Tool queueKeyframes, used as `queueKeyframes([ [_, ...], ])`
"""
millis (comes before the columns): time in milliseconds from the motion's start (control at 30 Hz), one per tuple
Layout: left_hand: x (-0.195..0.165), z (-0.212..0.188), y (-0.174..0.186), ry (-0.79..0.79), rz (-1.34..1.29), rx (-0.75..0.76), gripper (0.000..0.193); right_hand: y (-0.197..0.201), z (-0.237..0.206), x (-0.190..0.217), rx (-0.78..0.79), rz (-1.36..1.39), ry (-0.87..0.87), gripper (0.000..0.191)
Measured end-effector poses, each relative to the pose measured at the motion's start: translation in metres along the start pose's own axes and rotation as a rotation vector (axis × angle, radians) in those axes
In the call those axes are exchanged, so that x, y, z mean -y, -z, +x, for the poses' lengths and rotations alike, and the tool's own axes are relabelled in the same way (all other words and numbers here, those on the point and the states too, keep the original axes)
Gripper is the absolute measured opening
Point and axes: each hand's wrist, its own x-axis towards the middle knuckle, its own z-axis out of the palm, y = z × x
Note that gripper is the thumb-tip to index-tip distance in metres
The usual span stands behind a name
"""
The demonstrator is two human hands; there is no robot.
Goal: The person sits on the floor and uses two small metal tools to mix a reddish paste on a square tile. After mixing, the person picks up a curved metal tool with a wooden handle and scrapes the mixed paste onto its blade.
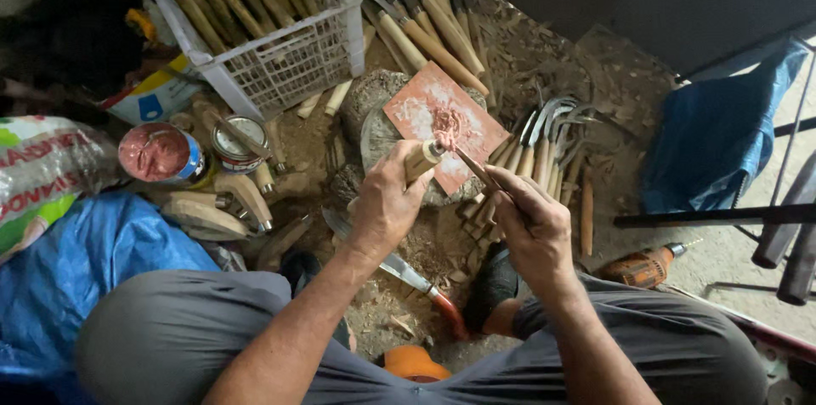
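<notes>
My left hand [385, 201] grips a pale wooden handle [420, 160] with its metal-ringed end pointing up toward a reddish tile [442, 109]. A lump of pinkish paste [447, 122] lies on that tile, which rests on a stone block [374, 103]. My right hand [529, 222] holds a thin metal blade [476, 169] whose tip touches the open end of the handle. Both hands hover just in front of the stone.
A white plastic crate [285, 56] of wooden handles stands at the back left. Sickles with wooden handles [433, 27] lie behind the stone, more sickles [544, 141] to its right. Tins of paste [161, 154], a blue tarp [76, 269] and an orange drill [642, 267] surround me.
</notes>
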Motion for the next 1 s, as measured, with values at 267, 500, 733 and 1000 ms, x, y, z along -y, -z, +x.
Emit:
queueKeyframes([
  [267, 0.0, 0.0, -0.008, -0.049, -0.023, -0.031, 0.031, -0.019, -0.008, -0.007, -0.074, 0.034, 0.055, 0.034],
  [500, 0.009, 0.0, -0.018, -0.11, 0.082, -0.08, 0.036, -0.025, -0.015, -0.011, -0.049, -0.017, 0.078, 0.038],
  [733, 0.028, 0.014, -0.024, -0.079, 0.037, 0.042, 0.033, -0.005, -0.016, 0.0, 0.003, -0.179, 0.096, 0.039],
  [1000, 0.013, 0.017, -0.015, -0.098, -0.134, 0.154, 0.031, 0.017, -0.012, 0.004, -0.079, -0.218, 0.193, 0.035],
])
